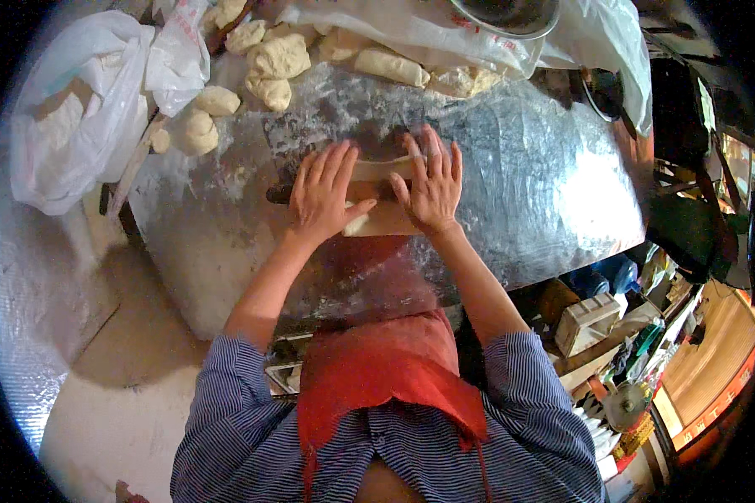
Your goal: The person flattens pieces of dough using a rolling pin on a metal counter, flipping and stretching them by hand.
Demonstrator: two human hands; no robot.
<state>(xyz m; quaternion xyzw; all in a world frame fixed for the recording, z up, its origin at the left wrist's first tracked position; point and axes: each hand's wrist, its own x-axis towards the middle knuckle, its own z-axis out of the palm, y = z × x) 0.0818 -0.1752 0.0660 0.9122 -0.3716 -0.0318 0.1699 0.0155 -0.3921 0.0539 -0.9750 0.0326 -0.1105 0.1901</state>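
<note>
While both hands lie palm down near the middle of the frame, a dark rolling pin [374, 192] appears to run crosswise beneath them, one end showing just left of the left hand [319, 191]. The left hand's fingers are extended, its thumb pointing toward the right hand [433, 189], which is likewise spread flat — neither is curled around anything. Pale flattened dough [387, 220] shows between the hands at the frame's centre, above and below the pin; how firmly the palms press is hard to tell in this dim patch. Around them stretches a floury grey tabletop [512, 193]. Thick dough lumps [278, 59] sit along the top — beside a white plastic bag [46, 172] at upper left. A red apron [382, 365] fills the lower centre.
</note>
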